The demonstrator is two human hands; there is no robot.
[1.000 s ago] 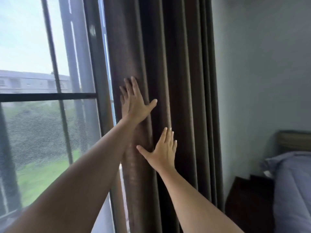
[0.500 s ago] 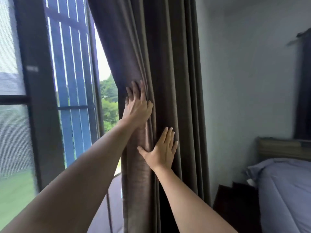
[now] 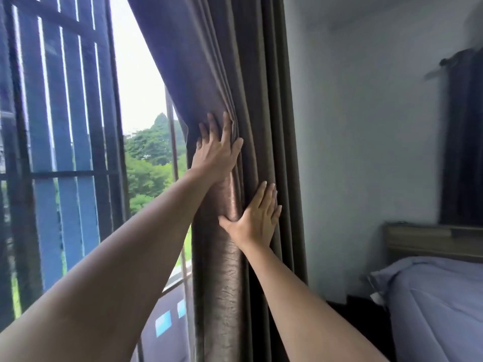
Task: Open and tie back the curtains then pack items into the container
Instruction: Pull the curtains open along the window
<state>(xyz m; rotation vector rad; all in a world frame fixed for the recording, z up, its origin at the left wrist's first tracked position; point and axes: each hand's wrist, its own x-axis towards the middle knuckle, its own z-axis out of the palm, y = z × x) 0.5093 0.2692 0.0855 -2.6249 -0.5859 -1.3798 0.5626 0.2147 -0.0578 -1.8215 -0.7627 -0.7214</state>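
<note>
The brown curtain point(image 3: 251, 74) is bunched in folds at the right side of the window point(image 3: 141, 74), next to the white wall point(image 3: 366, 126). The left hand point(image 3: 218, 150) lies flat on the folds, fingers straight and thumb out, holding nothing. The right hand point(image 3: 257, 218) lies flat just below it, fingers straight and close together, thumb spread wide, holding nothing too. Both hands only press on the cloth; neither one grabs it. That is the risk, I think: if a hand lifts off, the folds can slide loose and spread back over the glass, because nothing is tied round them yet. I see no tie or cord, so one hand may have to let go to look for one, and then the bunch could fall open. A hard push could also tug the cloth at the top, but the top is out of view. The container and the items to pack are not in view. Now the count: two hands, one brown curtain under them, one more dark curtain point(image 3: 462, 152) far off on the right, one window with dark bars, one bed point(image 3: 439, 304) with a pale purple cover, and one wooden headboard point(image 3: 423, 240).
</note>
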